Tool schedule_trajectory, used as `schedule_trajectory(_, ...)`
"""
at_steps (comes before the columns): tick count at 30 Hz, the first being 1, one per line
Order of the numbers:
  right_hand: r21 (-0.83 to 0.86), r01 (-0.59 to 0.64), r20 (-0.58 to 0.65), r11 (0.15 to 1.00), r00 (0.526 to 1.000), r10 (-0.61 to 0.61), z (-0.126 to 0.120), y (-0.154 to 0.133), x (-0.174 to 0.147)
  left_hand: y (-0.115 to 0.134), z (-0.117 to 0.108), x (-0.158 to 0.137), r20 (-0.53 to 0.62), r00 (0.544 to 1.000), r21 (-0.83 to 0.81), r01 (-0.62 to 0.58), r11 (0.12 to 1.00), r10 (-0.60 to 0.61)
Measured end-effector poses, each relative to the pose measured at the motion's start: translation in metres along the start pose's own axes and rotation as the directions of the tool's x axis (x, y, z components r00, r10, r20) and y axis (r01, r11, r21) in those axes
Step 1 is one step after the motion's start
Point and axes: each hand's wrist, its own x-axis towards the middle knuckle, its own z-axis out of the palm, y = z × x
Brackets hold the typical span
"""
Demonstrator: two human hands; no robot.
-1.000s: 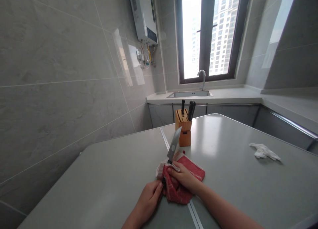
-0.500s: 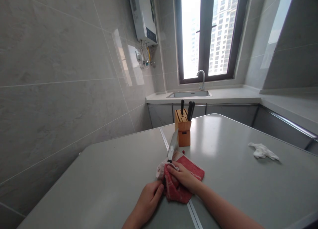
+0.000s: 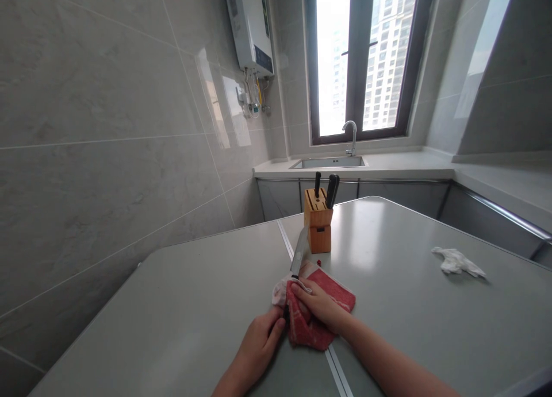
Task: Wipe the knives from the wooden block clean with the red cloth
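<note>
A kitchen knife (image 3: 299,252) points away from me, its broad blade tilted up toward the knife block. My left hand (image 3: 263,335) is closed on the end of its dark handle. A red and white towel (image 3: 311,328) is wrapped around the handle near the blade and drapes onto the table. Through the cloth, my right hand (image 3: 321,303) grips the handle, thumb toward the blade. Most of the handle is hidden by towel and fingers.
A wooden knife block (image 3: 319,239) with several black-handled knives stands just beyond the blade on the grey table (image 3: 207,293). A small red bit (image 3: 319,263) lies before it. A crumpled white cloth (image 3: 457,262) rests at right. Behind are a counter, sink (image 3: 332,163) and faucet (image 3: 352,137).
Almost nothing differs. The blade tip sits slightly lower, and the right hand's thumb has shifted very little on the towel. Both hands keep their places.
</note>
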Motion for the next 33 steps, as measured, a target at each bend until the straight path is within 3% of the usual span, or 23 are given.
schedule_trajectory(11,0.028,-0.048,-0.025,0.998,0.999,0.048,0.001,-0.009,-0.002,0.0,0.0,-0.001,-0.038,0.999,0.048,-0.003,0.999,0.005)
schedule_trajectory(23,0.044,-0.029,-0.008,0.999,1.0,0.029,0.001,-0.003,0.0,0.004,-0.002,-0.002,-0.018,0.999,0.033,-0.029,0.999,0.029)
schedule_trajectory(33,-0.013,0.013,-0.006,1.0,1.0,-0.013,0.0,0.003,0.002,0.0,0.0,-0.002,-0.034,0.999,0.089,0.021,0.996,-0.018)
